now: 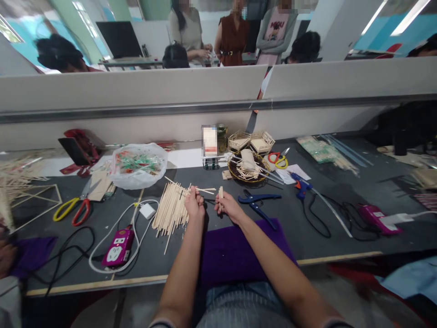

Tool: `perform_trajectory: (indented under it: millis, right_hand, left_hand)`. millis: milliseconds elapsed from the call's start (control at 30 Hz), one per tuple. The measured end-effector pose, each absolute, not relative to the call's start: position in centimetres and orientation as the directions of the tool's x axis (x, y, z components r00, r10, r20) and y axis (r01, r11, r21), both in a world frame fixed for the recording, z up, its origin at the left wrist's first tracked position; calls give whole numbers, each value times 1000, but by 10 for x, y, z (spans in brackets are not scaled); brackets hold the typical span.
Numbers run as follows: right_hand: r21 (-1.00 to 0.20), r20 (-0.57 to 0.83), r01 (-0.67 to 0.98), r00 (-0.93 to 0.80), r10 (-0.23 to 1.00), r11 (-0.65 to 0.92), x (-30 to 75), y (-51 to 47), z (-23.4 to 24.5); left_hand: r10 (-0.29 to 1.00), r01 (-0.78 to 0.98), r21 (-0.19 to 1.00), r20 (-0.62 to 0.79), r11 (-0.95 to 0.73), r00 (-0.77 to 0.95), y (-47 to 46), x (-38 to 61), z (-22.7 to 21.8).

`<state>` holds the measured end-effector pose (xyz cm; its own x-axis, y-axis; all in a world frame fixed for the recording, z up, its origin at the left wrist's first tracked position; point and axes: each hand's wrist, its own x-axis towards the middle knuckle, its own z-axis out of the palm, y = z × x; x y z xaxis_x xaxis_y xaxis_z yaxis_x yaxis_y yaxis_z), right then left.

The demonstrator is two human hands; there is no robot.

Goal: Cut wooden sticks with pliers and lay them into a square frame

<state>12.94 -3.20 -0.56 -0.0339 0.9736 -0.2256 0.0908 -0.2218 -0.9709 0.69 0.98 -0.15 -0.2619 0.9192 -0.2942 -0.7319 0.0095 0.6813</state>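
My left hand (194, 203) is closed on a few thin wooden sticks (206, 190), whose ends point right. Just beneath and left of it lies a pile of pale wooden sticks (170, 207). My right hand (230, 207) is closed around a small upright bundle of short sticks (221, 193). The two hands are close together but apart, above the far edge of a purple cloth (235, 253). Right of my right hand lies a dark blue cutter (259, 199) with its handles spread.
Behind stand a basket of sticks (235, 175), scissors (280, 160) and a phone (210, 141). A glue gun (302, 186) and cables lie right. A plastic bag (128, 180), larger scissors (81, 209) and a pink power box (118, 246) occupy the left. People are beyond the partition (136, 86).
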Motion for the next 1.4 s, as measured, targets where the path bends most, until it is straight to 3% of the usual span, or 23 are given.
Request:
perform_trajectory:
  millis: [133,267,500,667,733,800,967,1100,1267,1400]
  right_hand:
    - [-965,-160,-218,36,986,-149,111,-39,-5]
    - [-870,-122,-492,189,974,-13,107,-32,3]
    - [-924,-133,-383,301,944,-8,141,-19,17]
    - [-996,86,10,175,981,86,166,-20,27]
    - [-980,152,141,83,985,139,169,-20,27]
    - [-974,131,189,3,991,128,166,-21,22]
    - [-994,32,103,23,999,29,156,-22,4]
    - [-998,-42,-39,49,998,-40,155,-27,1]
    - [-962,-104,-259,57,993,-86,153,-32,4]
    - [-915,-98,-399,91,991,-54,150,-33,-1]
  left_hand:
    - [930,-775,630,-315,57,-188,2,20,2]
    - [925,-766,628,-357,135,-130,-12,37,-3]
    - [945,-572,794,-314,205,-96,-27,38,-10]
    - [962,-243,970,-70,4,-265,-22,19,-15]
    - [969,-139,988,36,-72,-246,-20,13,-18]
    - [982,-121,990,55,-77,-180,-19,11,-21]
    - [991,-262,956,-136,130,-5,-22,15,-24]
    - [984,-213,964,-140,161,110,-28,19,-19]
    - [989,-171,978,-108,124,100,-38,24,-5]
    - [982,-204,961,-173,185,73,-43,27,1]
